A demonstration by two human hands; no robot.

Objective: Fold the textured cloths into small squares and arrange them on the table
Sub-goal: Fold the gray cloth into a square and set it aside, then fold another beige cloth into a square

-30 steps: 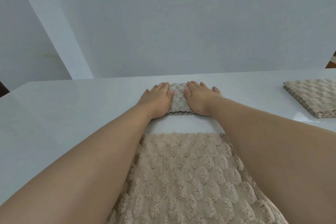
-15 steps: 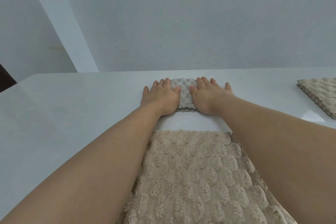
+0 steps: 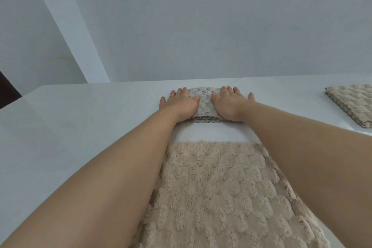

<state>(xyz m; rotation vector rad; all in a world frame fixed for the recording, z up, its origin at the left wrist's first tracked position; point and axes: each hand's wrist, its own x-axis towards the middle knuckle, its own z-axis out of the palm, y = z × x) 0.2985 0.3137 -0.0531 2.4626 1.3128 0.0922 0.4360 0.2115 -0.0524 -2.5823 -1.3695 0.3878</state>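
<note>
A small folded grey textured cloth [image 3: 205,104] lies on the white table [image 3: 80,119], far from me. My left hand [image 3: 179,104] presses flat on its left side, and my right hand [image 3: 231,104] presses flat on its right side, fingers straight. A strip of the cloth shows between my thumbs. Closer to me, a large beige textured cloth [image 3: 217,193] lies spread out between my forearms. A stack of folded beige cloths [image 3: 350,104] sits at the right edge of the view.
A plain grey wall [image 3: 201,26] rises behind the table's far edge. A dark object [image 3: 8,90] shows at the far left beyond the table corner.
Both hands slid apart across the grey folded cloth toward its sides, showing more of it between them. The view shifted a little, so the beige stack sits further right.
</note>
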